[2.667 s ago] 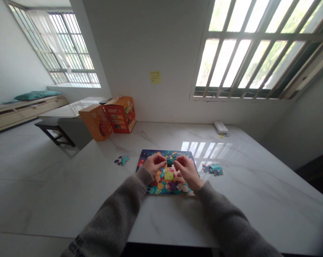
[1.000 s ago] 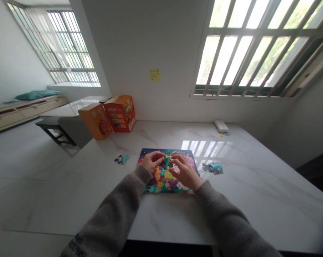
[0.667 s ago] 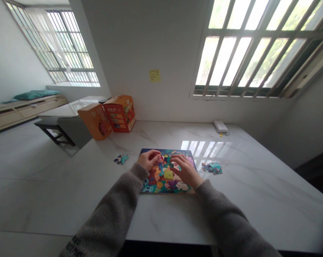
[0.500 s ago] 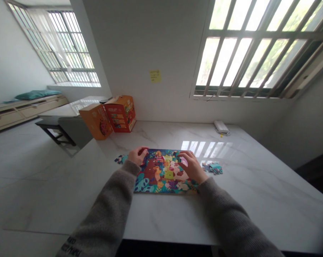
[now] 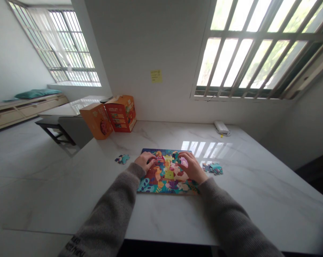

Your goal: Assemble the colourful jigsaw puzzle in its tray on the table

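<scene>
Left hand (image 5: 144,161): bent fingers, grip unclear
Right hand (image 5: 192,168): fingers curved wide
Puzzle (image 5: 167,175): press gently, keep flat on tabletop (image 5: 161,217)

puzzle (image 5: 163,174): 1 | piece piles (image 5: 122,159) (image 5: 213,168): 2 | hands (image 5: 143,161) (image 5: 193,167): 2 | windows (image 5: 70,43) (image 5: 254,34): 2

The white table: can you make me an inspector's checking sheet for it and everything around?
Surface: white marble-patterned tabletop, with barred sunlight.
Job's things: colourful rectangular puzzle; small teal-and-dark pile of pieces left, teal pile of pieces right.
Clutter: orange-and-red cardboard box, orange cardboard box.
Hands: bare left hand over the puzzle's left part, grip unclear; bare right hand over its right part, open.
Cables: white cable by an oblong white device.
Surroundings: square yellow paper note on a pale wall; barred window.
</scene>
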### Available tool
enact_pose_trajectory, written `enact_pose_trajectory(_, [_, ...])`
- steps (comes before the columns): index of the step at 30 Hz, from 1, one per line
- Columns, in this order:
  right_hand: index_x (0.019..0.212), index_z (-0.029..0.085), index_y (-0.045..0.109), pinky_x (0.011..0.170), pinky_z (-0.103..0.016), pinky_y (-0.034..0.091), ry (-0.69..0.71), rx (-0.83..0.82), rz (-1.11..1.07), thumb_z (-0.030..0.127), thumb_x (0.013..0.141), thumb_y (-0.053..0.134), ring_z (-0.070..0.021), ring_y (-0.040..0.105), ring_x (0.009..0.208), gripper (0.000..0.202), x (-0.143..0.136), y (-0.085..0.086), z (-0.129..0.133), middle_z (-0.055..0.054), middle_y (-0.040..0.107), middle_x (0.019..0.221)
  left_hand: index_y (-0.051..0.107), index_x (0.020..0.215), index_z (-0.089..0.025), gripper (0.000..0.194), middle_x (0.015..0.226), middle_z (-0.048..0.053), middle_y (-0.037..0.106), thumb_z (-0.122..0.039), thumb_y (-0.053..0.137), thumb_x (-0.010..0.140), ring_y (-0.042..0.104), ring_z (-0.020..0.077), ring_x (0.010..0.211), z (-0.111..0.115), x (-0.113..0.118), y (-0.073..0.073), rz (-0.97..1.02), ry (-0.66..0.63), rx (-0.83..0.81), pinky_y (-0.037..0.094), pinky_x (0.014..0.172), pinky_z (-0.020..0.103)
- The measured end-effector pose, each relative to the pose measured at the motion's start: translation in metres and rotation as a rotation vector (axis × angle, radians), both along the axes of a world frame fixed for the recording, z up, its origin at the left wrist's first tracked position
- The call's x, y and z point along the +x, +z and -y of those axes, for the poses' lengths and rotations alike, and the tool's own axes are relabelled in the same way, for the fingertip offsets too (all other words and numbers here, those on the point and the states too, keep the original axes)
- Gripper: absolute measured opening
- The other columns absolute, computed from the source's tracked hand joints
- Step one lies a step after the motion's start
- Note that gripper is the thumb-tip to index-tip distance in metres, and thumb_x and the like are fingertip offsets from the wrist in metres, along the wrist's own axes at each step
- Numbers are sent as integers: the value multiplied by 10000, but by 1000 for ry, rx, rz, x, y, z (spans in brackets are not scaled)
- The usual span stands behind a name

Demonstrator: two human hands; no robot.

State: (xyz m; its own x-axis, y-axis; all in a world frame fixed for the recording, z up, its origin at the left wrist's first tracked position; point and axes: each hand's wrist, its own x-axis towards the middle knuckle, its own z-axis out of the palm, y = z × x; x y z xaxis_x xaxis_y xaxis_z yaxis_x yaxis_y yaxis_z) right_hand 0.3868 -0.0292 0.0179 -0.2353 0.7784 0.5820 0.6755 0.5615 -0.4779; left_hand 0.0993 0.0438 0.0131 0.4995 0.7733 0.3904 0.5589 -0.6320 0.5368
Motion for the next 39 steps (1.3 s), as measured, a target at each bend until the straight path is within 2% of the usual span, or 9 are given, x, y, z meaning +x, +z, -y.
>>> enact_pose_trajectory(3, [1133,246,615,979,-464,478,3,-5,16,222,866,663,-272,557,1140,273,-1,-1,0,-92,640,1179,747,918,-198,184,954,87,706,-238,579,855,596,249,944,-1,-1,-2,-26,-17,-23,470,910,383])
enact_pose_trajectory(10, [969,237,663,911,-410,470,31,-57,106,250,858,688,-241,595,1011,115,-4,-12,-2,-78,663,1082,754,852,-193,165,942,89,687,-237,595,856,588,251,929,-5,-2,-5,-33,-37,-64,450,912,392])
enact_pose_trajectory(16, [929,222,648,876,-374,461,26,-99,139,181,840,682,-226,589,972,103,-4,-19,-4,-70,653,1034,748,918,-175,196,976,100,687,-239,566,879,586,251,958,-6,-3,-6,-103,-38,-56,453,927,393])
enact_pose_trajectory(28, [1060,229,589,955,-413,424,-6,-93,101,200,864,647,-260,572,1097,207,-6,-14,-1,-87,647,1177,732,952,-166,182,1009,86,681,-228,567,903,581,230,993,-5,-2,-4,-178,-25,-52,450,963,367])
enact_pose_trajectory(39, [942,231,635,887,-390,456,-11,-79,104,323,869,703,-242,581,989,136,-1,-13,-4,-74,636,1037,732,940,-167,184,1001,82,675,-229,565,896,577,230,991,-7,-4,-7,-170,-33,-36,458,951,370])
